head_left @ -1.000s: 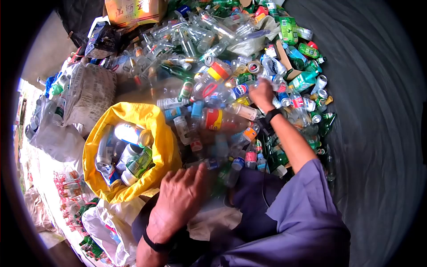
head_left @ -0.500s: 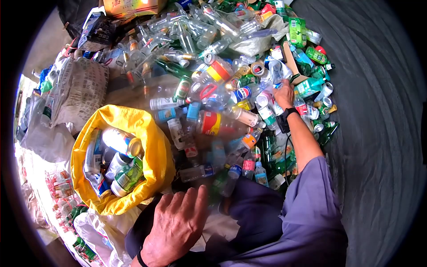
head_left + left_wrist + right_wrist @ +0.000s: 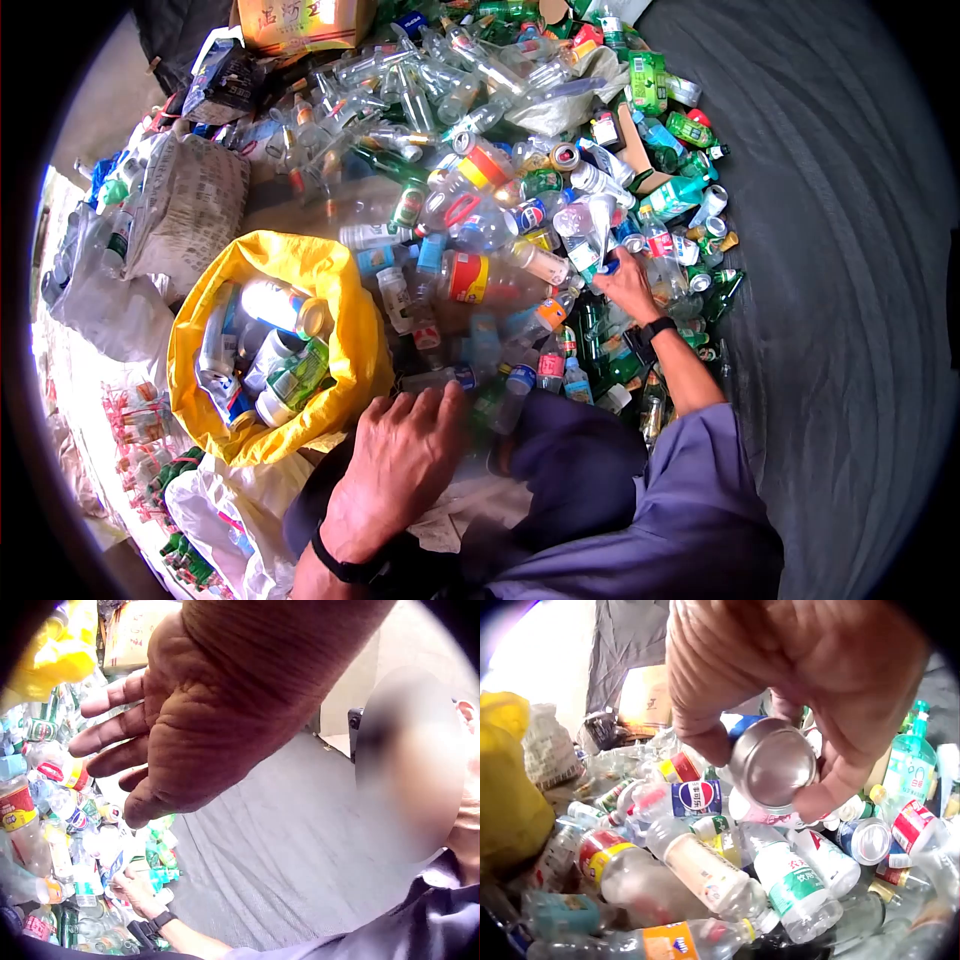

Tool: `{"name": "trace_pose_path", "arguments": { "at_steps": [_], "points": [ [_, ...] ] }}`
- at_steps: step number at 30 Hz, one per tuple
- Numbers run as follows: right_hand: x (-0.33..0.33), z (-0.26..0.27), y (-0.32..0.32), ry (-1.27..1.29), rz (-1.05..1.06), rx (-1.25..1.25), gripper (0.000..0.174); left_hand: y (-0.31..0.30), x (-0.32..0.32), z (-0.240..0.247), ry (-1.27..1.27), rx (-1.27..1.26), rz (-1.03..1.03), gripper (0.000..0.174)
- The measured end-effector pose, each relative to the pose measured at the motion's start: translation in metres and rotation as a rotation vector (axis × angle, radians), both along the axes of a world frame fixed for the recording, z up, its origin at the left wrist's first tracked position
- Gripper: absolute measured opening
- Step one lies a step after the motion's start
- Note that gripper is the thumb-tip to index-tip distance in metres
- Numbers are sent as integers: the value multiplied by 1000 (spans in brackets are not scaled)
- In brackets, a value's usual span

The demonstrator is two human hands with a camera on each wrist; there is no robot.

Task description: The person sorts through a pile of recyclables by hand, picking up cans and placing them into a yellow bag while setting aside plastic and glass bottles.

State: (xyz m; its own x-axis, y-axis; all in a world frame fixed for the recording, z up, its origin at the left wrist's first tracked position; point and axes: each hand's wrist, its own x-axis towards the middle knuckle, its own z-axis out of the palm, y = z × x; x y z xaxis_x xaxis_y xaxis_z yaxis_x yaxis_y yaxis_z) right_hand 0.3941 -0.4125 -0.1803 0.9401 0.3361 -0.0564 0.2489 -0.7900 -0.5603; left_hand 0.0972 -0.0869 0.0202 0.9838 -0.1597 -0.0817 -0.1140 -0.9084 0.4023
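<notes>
Dark sheet (image 3: 840, 300) along right side: matte, rippled, cloth-like. Next, loose pile of bottles and cans (image 3: 480, 275): mostly clear or green, glossy, round. Yellow sack (image 3: 376, 325): smooth, crinkled, mouth wide, containers inside. Printed woven sack (image 3: 195, 205) beyond: coarse, bulging. Mid-pile, clear bottle (image 3: 505, 280) with red-and-yellow label: thin-walled, on its side. Left hand (image 3: 395, 455) near yellow sack: fingers extended, slightly parted, holding nothing. Right hand (image 3: 630, 290) over right part of pile: fingers partly curled, pinching can (image 3: 776, 766) by its sides near base. Can over pile, contact underneath unclear; silver base facing wrist camera, blue on side, round, shiny. Probably light if drained, thin-walled, dentable, maybe slippery if wet. Best held near stiff base rim, gentle squeeze.
</notes>
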Motion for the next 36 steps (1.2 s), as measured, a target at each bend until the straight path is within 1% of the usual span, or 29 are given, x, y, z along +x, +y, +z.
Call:
{"name": "trace_pose_path", "arguments": {
  "at_steps": [1, 3, 4, 5, 6, 7, 8, 9, 10, 11, 12, 13, 14, 15, 16, 17, 19, 21, 22, 23, 24, 25, 27, 28, 29, 31, 33, 35, 36],
  "points": [
    [-8, 0, -3, -3, 0, 3, 51, 0, 0, 0, -34, -6, 10, 49],
    [-20, 0, -11, 4, 135, 57, 40, 1, 3, 3, 4, -16, 21, 49],
    [-27, -4, -17, 161, 142, 148, 30, 3, 3, 0, -37, -41, 33, 51],
    [-33, 13, -9, 158, 142, 151, 30, 3, 3, 0, -78, -66, 45, 52],
    [-38, 31, -3, 396, 184, 255, 28, 2, 4, 4, 1, -81, 66, 60],
    [-48, 59, 11, 636, 226, 357, 26, 1, 6, 8, -3, -75, 67, 60],
    [-64, 89, 26, 744, 193, 496, 23, 0, 7, 10, -79, -70, 64, 65],
    [-50, 26, -1, 448, 476, 450, 20, 0, 8, 11, -157, -65, 60, 70],
    [-62, 74, 22, 589, 541, 414, 23, 0, 9, 9, -92, -62, 53, 80],
    [-77, 129, 50, 728, 605, 374, 26, -1, 8, 9, -97, -55, 53, 80],
    [-83, 139, 56, 831, 623, 329, 39, -2, 8, 8, -131, -39, 23, 84],
    [-96, 168, 71, 765, 719, 336, 46, -3, 8, 7, -164, -24, -6, 88],
    [-104, 185, 79, 803, 738, 340, 47, -5, 8, 5, -155, 10, -27, 92],
    [-109, 193, 83, 843, 757, 344, 50, -3, 7, -2, -167, 13, -67, 93],
    [-108, 190, 85, 830, 828, 316, 48, -4, 6, -5, -161, 0, -74, 93],
    [-106, 177, 80, 828, 830, 317, 48, -6, 6, -5, -152, -15, -81, 92],
    [-101, 140, 62, 717, 918, 385, 40, -4, 5, -2, -147, -44, -88, 91],
    [-108, 145, 64, 665, 961, 421, 36, -4, 6, -4, -138, -75, -95, 89],
    [-112, 150, 62, 1125, 699, 619, 37, -6, 6, -8, -146, -123, -79, 88],
    [-120, 161, 66, 1566, 381, 796, 38, -6, 6, -9, -151, -170, -60, 88],
    [-128, 165, 70, 1533, 266, 842, 41, -4, 7, -9, -57, -205, -67, 86],
    [-127, 159, 71, 1436, 280, 822, 42, -2, 9, -7, -45, -201, -58, 86],
    [-125, 155, 69, 1461, 295, 819, 44, 1, 9, -3, -2, -325, -81, 89],
    [-132, 161, 74, 1411, 246, 877, 46, 1, 9, -9, -33, -353, -78, 92],
    [-133, 159, 75, 1415, 248, 876, 46, 0, 8, -12, -31, -352, -75, 92],
    [-133, 149, 74, 1301, 171, 827, 54, -3, 5, -15, -129, -296, -79, 95],
    [-133, 142, 74, 1331, 179, 825, 55, -3, 4, -16, -115, -317, -81, 98],
    [-137, 145, 79, 929, 323, 665, 50, -2, 3, -13, 13, -357, -38, 98],
    [-136, 147, 69, 453, 629, 505, 53, -1, 3, -14, 24, -365, -22, 100]
  ]
}}
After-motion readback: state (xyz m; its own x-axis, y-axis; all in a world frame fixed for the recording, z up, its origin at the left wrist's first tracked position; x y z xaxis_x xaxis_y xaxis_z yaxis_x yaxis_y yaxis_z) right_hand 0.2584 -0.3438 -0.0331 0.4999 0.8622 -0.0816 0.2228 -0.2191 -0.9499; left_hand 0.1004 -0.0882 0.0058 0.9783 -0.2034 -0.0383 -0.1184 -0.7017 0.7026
